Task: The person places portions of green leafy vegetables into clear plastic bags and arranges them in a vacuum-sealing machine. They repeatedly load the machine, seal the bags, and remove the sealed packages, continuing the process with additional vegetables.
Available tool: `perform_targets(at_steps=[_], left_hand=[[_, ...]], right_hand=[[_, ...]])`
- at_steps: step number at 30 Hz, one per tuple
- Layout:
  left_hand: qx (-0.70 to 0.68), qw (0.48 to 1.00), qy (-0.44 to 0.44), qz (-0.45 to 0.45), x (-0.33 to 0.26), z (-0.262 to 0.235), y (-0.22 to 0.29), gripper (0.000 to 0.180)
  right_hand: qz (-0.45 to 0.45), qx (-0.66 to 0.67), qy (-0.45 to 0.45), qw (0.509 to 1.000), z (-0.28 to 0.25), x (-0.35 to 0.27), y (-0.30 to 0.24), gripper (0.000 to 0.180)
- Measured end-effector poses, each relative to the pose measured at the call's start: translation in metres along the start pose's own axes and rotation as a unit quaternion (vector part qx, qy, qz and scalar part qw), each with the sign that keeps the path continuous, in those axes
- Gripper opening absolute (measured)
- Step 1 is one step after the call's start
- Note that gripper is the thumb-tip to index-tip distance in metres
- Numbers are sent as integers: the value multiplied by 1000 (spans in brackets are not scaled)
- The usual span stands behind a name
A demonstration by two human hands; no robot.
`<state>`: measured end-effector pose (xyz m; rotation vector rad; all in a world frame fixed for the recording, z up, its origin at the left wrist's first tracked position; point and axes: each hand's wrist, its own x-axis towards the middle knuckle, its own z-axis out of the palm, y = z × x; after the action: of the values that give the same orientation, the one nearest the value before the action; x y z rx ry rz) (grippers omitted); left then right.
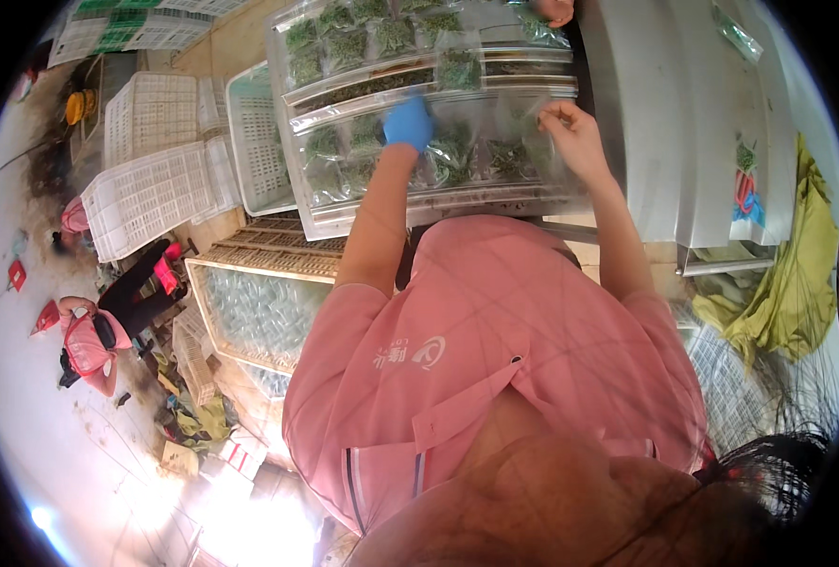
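Observation:
My left hand [409, 123], in a blue glove, reaches down among clear bags of green sprigs [452, 156] laid in rows on a metal-railed work surface [429, 200]. Its fingertips are hidden, so whether it grips anything does not show. To the right, my bare right hand [573, 137] has thumb and fingers pinched on the upper edge of a clear plastic bag [544, 142]. Below those fingers the bag hangs loose, with some green in it. Beyond the rail, more filled bags [348, 45] lie in rows, one bag [459, 68] lying across the rail.
Another person's hand [556, 11] is at the far edge. White plastic crates [159, 189] and a pale green crate [263, 142] stand on the left. A crate of clear packets [259, 307] sits beside me. A steel machine [651, 113] and green cloth [788, 274] are on the right.

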<state>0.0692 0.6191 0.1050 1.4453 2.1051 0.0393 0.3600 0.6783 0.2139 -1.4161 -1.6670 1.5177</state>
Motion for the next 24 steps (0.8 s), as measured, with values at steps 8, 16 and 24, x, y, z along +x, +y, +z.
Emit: perform_targets(at_steps=[8, 16, 24], left_hand=[[-19, 997, 74, -12, 3, 2, 11, 26], [-35, 994, 93, -51, 0, 9, 4, 33], [-90, 982, 162, -33, 6, 12, 15, 30]], right_hand=[[9, 6, 3, 1000, -2, -14, 7, 20], [7, -36, 6, 999, -4, -21, 3, 17], [-14, -79, 22, 997, 0, -23, 11, 19]])
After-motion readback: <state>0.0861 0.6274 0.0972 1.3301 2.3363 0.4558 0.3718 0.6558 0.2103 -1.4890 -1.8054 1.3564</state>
